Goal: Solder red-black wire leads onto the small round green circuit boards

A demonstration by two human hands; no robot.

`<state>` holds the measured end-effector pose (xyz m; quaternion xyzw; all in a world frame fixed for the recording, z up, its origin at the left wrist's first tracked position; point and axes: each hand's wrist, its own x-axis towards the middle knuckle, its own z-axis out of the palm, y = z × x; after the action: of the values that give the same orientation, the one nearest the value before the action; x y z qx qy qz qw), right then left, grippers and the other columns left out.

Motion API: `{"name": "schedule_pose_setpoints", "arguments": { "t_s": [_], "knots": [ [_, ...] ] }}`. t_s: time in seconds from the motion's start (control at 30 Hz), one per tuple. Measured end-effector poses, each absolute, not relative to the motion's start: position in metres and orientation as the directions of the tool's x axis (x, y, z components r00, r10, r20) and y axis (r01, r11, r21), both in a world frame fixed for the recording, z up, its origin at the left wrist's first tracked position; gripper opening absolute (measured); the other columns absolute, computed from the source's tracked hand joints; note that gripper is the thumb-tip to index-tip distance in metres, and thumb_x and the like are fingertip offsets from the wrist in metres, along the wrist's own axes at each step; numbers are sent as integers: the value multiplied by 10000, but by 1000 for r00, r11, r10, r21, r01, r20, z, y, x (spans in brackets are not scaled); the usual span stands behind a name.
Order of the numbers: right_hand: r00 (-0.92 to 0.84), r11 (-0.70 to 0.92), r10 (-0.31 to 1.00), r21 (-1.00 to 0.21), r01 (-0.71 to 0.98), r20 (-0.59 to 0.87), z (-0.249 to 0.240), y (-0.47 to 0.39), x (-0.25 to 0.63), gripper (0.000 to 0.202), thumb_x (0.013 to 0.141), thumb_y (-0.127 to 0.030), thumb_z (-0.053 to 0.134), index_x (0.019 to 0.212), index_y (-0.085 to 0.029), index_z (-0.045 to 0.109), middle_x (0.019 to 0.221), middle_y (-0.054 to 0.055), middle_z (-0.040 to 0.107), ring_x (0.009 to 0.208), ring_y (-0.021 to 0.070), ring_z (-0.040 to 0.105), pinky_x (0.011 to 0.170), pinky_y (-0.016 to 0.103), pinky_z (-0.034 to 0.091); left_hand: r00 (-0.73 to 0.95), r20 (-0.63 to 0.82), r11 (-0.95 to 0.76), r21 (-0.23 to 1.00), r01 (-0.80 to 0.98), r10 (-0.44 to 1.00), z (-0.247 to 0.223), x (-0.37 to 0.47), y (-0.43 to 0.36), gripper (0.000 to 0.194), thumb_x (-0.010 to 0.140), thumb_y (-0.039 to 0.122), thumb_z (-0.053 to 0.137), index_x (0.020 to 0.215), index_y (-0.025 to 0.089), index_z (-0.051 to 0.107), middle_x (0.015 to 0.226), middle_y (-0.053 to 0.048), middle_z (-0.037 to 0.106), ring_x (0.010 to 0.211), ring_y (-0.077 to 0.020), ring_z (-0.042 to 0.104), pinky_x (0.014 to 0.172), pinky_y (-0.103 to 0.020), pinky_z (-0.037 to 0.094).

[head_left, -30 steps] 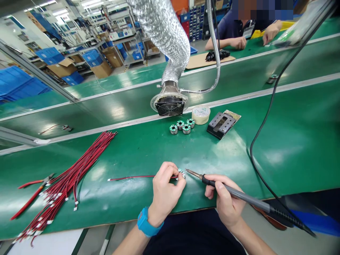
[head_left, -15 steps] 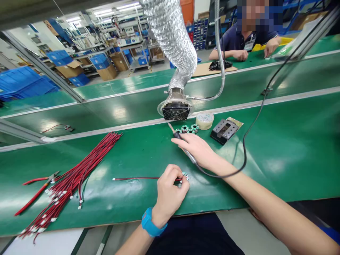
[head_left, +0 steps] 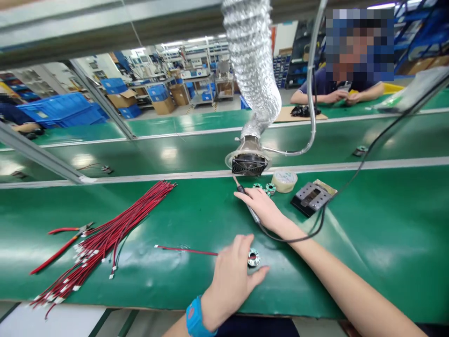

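Note:
My right hand [head_left: 261,206] holds a soldering iron [head_left: 253,213], its tip pointing up and left toward the fan. Below it, my left hand [head_left: 233,269] has thumb and fingers apart beside a small round circuit board [head_left: 254,257] on the green bench. A red-and-black wire lead [head_left: 189,250] with a white connector runs left from under that hand; where its other end lies is partly hidden. More round boards [head_left: 270,188] sit just beyond my right hand, partly covered by it.
A bundle of red wire leads [head_left: 129,217] and red-handled pliers [head_left: 63,248] lie at left. Behind are a fan on a foil duct [head_left: 249,164], a tape roll [head_left: 284,181] and a metal-topped block [head_left: 313,197]. The iron's cable [head_left: 351,180] crosses the right side. A co-worker sits opposite.
My left hand has opened from its pinch at the round board and lead, showing more of the board. My right hand still holds the iron. The camera view has shifted.

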<state>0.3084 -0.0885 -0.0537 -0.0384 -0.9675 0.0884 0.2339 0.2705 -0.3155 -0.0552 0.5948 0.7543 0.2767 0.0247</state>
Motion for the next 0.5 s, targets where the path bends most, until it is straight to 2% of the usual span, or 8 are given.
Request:
{"name": "schedule_pose_setpoints", "arguments": {
  "t_s": [0.17,0.27,0.3,0.37,0.43,0.5],
  "knots": [
    [-869,975,71,-218,-43,489,-54,-100,339,628,1005,-44,413,1583,-282,484,1397,152,639,1205,265,627,1014,466,587,-110,-25,113,195,974,994,-27,236,-326,291,915,407,804,1096,223,671,1077,-54,721,856,-244,738,713,-333,537],
    [-865,969,105,-246,-22,491,-60,-113,366,651,1027,-66,402,1617,-340,440,1440,129,629,1258,252,638,1004,423,605,-112,-119,112,-2,994,987,0,186,-329,115,932,262,751,981,174,695,993,-88,707,777,-251,697,675,-348,488],
    [-858,965,123,-260,-13,499,-63,-117,373,633,1043,-97,404,1621,-351,435,1432,122,636,1257,252,647,985,407,615,-145,-98,137,-79,987,985,8,165,-325,18,932,158,697,950,160,700,954,-103,697,771,-256,680,679,-357,470],
    [-830,954,171,-299,5,531,-72,-123,383,576,1071,-168,405,1613,-358,454,1421,117,643,1267,264,655,983,400,622,-222,29,224,-191,956,975,22,117,-306,224,898,-15,554,926,142,711,922,-141,682,824,-279,657,732,-389,446],
    [-791,941,233,-336,36,566,-82,-126,386,539,1085,-211,393,1590,-372,491,1392,109,659,1264,273,670,970,390,631,-258,157,286,-192,939,953,32,67,-272,307,875,-62,472,859,133,708,895,-175,671,870,-298,628,798,-428,422],
    [-763,937,264,-344,59,590,-94,-124,383,529,1088,-220,395,1572,-399,512,1344,94,686,1241,272,695,944,373,645,-281,230,316,-132,940,932,39,21,-226,303,881,-44,467,795,137,695,856,-182,661,931,-316,602,898,-476,397]
  ]
}}
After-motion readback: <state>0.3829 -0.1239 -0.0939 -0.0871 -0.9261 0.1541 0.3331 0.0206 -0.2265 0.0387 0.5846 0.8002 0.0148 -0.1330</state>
